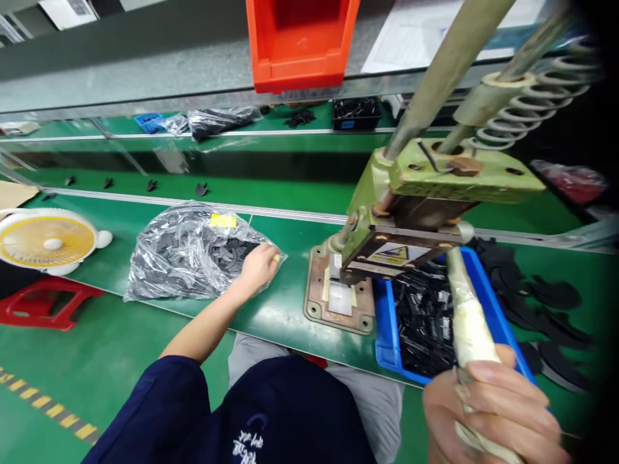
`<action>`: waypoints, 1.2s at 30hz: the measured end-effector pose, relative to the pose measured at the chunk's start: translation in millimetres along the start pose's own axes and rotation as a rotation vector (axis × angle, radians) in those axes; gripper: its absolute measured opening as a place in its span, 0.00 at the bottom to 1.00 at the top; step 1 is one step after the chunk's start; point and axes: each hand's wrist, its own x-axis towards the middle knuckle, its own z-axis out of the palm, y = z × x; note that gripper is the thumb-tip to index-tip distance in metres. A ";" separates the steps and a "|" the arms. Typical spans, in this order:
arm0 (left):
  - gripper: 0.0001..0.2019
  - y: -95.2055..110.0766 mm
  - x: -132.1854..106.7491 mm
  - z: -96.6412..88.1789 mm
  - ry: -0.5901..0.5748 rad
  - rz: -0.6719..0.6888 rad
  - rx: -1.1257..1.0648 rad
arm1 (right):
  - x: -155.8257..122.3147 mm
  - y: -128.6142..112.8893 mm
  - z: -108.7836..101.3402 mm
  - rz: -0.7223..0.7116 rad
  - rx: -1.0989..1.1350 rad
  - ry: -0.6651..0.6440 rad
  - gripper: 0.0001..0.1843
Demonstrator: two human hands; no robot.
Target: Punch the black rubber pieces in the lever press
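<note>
My left hand (258, 267) is closed at the mouth of a clear plastic bag (169, 251) full of flat dark grey pieces. A small bit of yellow shows by its fingertips; what the fingers hold is hidden. My right hand (498, 409) is wrapped round the tape-covered lever handle (469, 316) of a green hand press (367, 187). Under the raised press head, a metal base plate (316, 299) carries a light rectangular piece (340, 298). Right of the base, partly behind the lever, a blue bin (385, 322) holds many black parts.
Loose black foam-like pieces (551, 322) lie right of the bin. An orange bin (300, 74) sits on the shelf above. At left are a fan (48, 241) and a red stool (48, 303). Several small dark pieces (202, 189) line the green surface behind the bag.
</note>
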 end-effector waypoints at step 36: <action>0.32 -67.4 -33.1 -25.7 0.195 -0.471 -0.875 | 11.1 20.2 -8.3 -0.892 0.068 0.372 0.14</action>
